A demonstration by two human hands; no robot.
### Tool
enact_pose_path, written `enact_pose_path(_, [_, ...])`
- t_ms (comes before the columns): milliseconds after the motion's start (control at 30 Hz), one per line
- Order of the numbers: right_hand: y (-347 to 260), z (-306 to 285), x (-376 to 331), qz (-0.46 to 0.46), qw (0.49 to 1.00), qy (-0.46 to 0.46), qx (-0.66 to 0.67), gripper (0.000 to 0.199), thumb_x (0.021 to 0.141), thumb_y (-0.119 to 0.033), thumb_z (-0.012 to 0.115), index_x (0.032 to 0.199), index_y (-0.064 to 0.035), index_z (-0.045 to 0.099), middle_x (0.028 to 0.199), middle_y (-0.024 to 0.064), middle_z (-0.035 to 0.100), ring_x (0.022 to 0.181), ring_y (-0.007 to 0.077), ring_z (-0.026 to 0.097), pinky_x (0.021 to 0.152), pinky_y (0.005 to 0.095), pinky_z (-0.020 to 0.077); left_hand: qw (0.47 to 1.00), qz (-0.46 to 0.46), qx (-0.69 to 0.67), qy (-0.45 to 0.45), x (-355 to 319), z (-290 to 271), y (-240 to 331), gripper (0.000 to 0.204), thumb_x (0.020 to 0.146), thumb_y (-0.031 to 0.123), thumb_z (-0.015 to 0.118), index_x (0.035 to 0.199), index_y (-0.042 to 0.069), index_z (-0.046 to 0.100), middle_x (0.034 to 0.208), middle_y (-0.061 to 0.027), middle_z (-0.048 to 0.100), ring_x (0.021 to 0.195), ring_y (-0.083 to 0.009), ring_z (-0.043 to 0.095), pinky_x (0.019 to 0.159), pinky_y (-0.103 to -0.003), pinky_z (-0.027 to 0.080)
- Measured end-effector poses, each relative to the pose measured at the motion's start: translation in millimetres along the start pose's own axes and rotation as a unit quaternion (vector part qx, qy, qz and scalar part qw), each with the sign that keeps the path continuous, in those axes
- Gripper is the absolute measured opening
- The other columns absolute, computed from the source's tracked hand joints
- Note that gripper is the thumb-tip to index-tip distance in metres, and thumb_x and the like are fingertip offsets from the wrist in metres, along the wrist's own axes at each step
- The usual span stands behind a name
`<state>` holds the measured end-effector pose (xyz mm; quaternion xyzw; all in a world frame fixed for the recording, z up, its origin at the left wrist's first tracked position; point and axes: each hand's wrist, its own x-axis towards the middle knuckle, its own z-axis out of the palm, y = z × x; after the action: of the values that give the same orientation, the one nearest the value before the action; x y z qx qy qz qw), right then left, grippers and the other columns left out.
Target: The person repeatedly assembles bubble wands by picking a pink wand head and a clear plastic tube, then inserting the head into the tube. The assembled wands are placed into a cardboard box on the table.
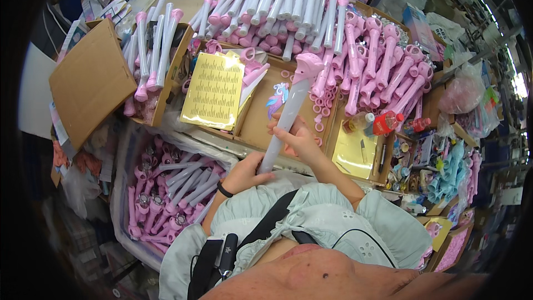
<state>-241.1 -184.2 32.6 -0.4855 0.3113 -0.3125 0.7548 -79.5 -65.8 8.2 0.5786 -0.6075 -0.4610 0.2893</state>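
Observation:
A toy wand with a translucent white tube [287,112] and a pink head [308,66] slants up and away in front of my body. Its lower end is in my left hand [249,171], which wears a black band at the wrist. Higher up, around the middle of the tube, close the fingers of my right hand [298,136]. Just behind the tube, a blue and purple winged decoration [277,98] lies in a cardboard tray [252,121]. Pink rings [323,104] are scattered at the tray's right.
White tubes with pink ends [277,8] are piled at the back. Pink handles [383,58] are heaped at the right, near red-capped bottles [385,124]. Yellow label sheets [214,90] lie left of the tray. A plastic bin [119,189] of pink parts stands at my left.

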Motion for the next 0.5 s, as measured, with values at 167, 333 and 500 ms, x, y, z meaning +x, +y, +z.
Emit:
enact_pose_path(167, [4.1,0.9,2.4,-0.008,1.000,0.004,-0.002,0.047,0.085,-0.020,0.063,0.122,0.0000,0.043,0.104,0.0084,0.057,0.099,0.0149,0.054,0.086,0.0294,0.0430,0.996,0.003,-0.077,-0.040,0.7,5.7,-6.4,0.056,0.073,0.027,0.076,0.113,-0.002,0.049,0.089,-0.0109,0.056,0.077,-0.0178,0.056,0.070,-0.029,0.047])
enact_pose_path(333, [6.4,-1.6,2.6,0.011,1.000,-0.004,-0.028,0.045,0.086,-0.016,0.061,0.123,-0.0003,0.041,0.105,0.0093,0.056,0.100,0.0168,0.055,0.088,0.0312,0.0437,0.994,-0.005,-0.090,-0.053,1.2,6.6,-6.4,0.058,0.072,0.028,0.076,0.114,-0.002,0.049,0.091,-0.0113,0.056,0.078,-0.0173,0.056,0.071,-0.029,0.047])
enact_pose_path(500, [13.6,1.6,0.2,-0.013,0.998,-0.024,-0.052,0.048,0.082,-0.020,0.066,0.120,-0.0015,0.044,0.102,0.0067,0.055,0.095,0.0138,0.054,0.080,0.0282,0.0449,0.998,0.018,-0.053,-0.029,1.3,8.5,-9.2,0.055,0.072,0.027,0.077,0.111,-0.001,0.051,0.092,-0.0114,0.056,0.080,-0.0181,0.057,0.071,-0.030,0.047])
